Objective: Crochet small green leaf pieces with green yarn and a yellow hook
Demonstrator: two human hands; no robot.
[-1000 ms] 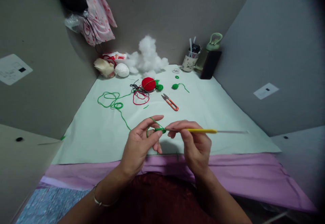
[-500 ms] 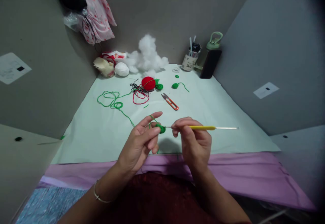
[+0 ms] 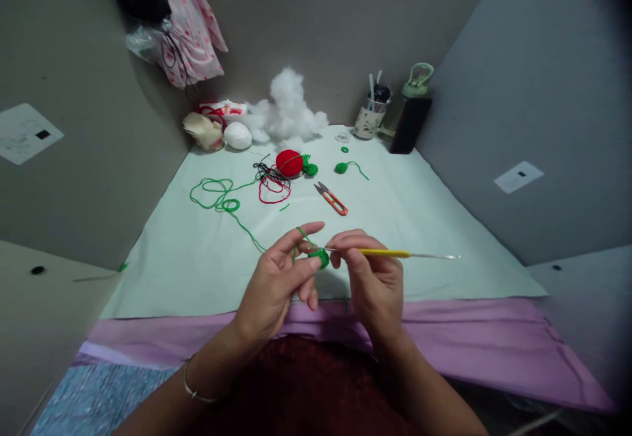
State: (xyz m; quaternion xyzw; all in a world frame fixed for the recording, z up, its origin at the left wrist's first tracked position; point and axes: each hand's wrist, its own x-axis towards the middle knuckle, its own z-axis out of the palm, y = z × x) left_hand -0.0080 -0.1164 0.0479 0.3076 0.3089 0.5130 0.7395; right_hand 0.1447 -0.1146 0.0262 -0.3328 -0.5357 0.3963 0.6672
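My left hand (image 3: 276, 284) pinches a small green crochet piece (image 3: 322, 257) between thumb and fingers, with green yarn (image 3: 232, 207) looped over the raised index finger and trailing back onto the pale green cloth (image 3: 434, 225). My right hand (image 3: 372, 278) grips a crochet hook with a yellow handle (image 3: 390, 253), held level, its hidden tip in the green piece and its metal end pointing right. Both hands hover above the near edge of the cloth.
On the cloth lie orange thread snips (image 3: 332, 199), a red crocheted ball with green leaves (image 3: 290, 163), tangled red and black yarn (image 3: 270, 182) and a small green piece (image 3: 342, 167). White stuffing (image 3: 289, 110), a cup of tools (image 3: 370, 116) and a bottle (image 3: 409, 116) stand at the back.
The hook has slid leftward through my right fingers, so less of it sticks out to the right. The green piece has shifted slightly right and down. My left fingers shifted a little.
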